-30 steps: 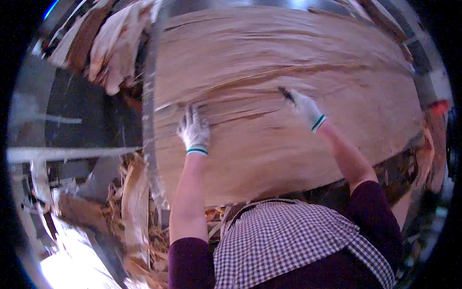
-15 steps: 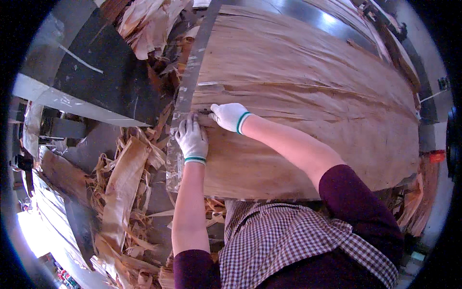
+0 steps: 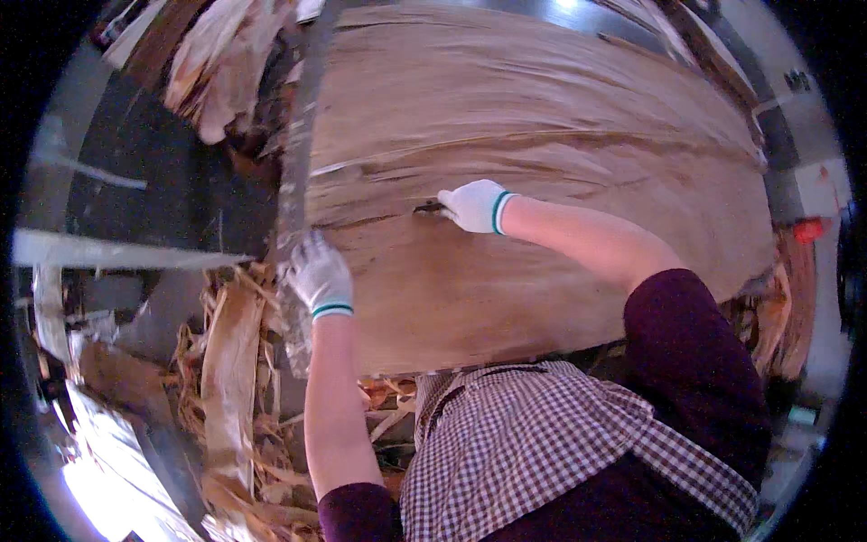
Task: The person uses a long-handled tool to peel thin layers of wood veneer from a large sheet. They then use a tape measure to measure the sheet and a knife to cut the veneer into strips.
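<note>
tool [image 3: 428, 208], partly hidden, gripped in right hand [image 3: 473, 206]
wood sheet [image 3: 542, 280] beneath it; leftward, left hand [image 3: 321, 275] open, its fingers blurred

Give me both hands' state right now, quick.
Left hand: open, at the left edge of the wood sheet.
Right hand: closed on a small dark tool.

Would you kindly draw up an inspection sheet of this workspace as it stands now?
Surface: table, largely covered; its left border shows.
Job's things: wrinkled brown sheet lying on the table; small dark tool over it.
Clutter: torn brown strips heaped left of the table.
Hands: gloved right hand closed on the tool; gloved left hand at the sheet's left edge, grip unclear.
Cables: nothing seen.
Surroundings: dark flat-topped block at left; red object at far right.
</note>
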Motion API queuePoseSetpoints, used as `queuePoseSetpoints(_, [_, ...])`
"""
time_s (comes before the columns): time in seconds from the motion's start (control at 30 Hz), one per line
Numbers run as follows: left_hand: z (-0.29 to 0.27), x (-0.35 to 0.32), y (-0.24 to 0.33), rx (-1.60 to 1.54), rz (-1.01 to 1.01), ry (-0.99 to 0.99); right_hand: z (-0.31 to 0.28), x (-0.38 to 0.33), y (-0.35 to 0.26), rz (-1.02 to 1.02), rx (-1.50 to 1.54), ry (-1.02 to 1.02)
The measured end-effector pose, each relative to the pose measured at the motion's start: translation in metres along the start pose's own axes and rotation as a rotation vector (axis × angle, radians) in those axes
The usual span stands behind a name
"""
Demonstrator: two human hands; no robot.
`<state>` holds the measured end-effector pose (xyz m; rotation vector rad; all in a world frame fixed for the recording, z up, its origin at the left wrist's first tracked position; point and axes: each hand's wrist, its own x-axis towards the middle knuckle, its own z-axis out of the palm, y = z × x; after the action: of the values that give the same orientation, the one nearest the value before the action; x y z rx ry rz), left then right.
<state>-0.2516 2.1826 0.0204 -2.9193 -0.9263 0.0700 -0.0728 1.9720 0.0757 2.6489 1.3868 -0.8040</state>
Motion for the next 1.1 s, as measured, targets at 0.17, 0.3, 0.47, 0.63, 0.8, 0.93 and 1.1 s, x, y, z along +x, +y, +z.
queuePoseSetpoints(0.17, [-0.005,0.001,0.054,-0.084,0.105,0.293,0.01,-0.011,0.006,0.105,0.071,0.053])
queuePoseSetpoints(0.3, [0.008,0.001,0.121,-0.265,0.258,0.007,0.015,0.002,0.005,0.032,0.123,0.021])
queuePoseSetpoints(0.47, [0.015,0.0,0.124,-0.205,0.307,0.067,0.01,-0.039,0.107,-0.002,-0.008,-0.121])
queuePoseSetpoints(0.63, [0.008,-0.002,0.133,-0.203,0.33,0.093,-0.003,-0.131,0.285,0.313,-0.148,-0.341])
queuePoseSetpoints(0.8, [0.013,-0.002,0.131,-0.227,0.318,0.106,-0.005,-0.136,0.321,0.35,0.009,0.12])
queuePoseSetpoints(0.93, [0.009,-0.001,0.13,-0.23,0.325,0.105,0.01,-0.106,0.256,0.254,0.224,0.367])
queuePoseSetpoints(1.1, [0.011,0.002,0.129,-0.195,0.311,0.083,0.048,-0.057,0.279,0.299,0.364,0.628])
